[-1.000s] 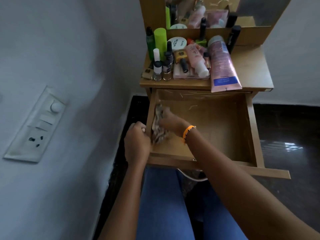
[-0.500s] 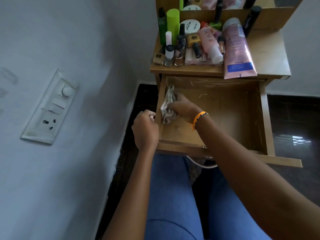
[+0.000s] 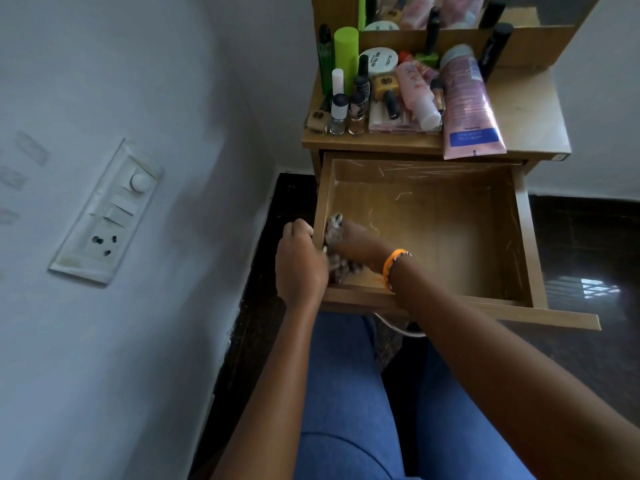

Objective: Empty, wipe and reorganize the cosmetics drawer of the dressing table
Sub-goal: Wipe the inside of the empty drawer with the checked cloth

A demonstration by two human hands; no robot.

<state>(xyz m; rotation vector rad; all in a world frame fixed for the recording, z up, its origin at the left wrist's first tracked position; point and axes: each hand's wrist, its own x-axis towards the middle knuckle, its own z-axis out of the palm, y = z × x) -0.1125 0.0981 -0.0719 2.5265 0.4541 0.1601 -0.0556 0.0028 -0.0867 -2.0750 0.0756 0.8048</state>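
The wooden drawer [image 3: 521, 237] of the dressing table stands pulled out, with nothing inside but my right hand and a cloth. My right hand [image 3: 360, 245], with an orange band on the wrist, presses a crumpled patterned cloth [image 3: 335, 227] into the drawer's near left corner. My left hand [image 3: 299, 263] grips the drawer's left wall from outside. The cosmetics are crowded on the table top [image 3: 530, 112]: a large pink tube [image 3: 465, 102], a pink bottle [image 3: 415, 91], a green cylinder [image 3: 346, 53], a white jar [image 3: 381, 60] and nail polish bottles [image 3: 338, 114].
A white wall runs along the left, with a switch and socket panel [image 3: 110, 213]. A mirror [image 3: 450, 10] stands at the back of the table. Dark glossy floor [image 3: 588, 244] lies to the right. My knees in blue jeans [image 3: 343, 393] sit below the drawer front.
My right hand has dragged the cloth along the drawer's left wall towards the near corner. My left hand has kept its hold on the left wall. The camera view has shifted.
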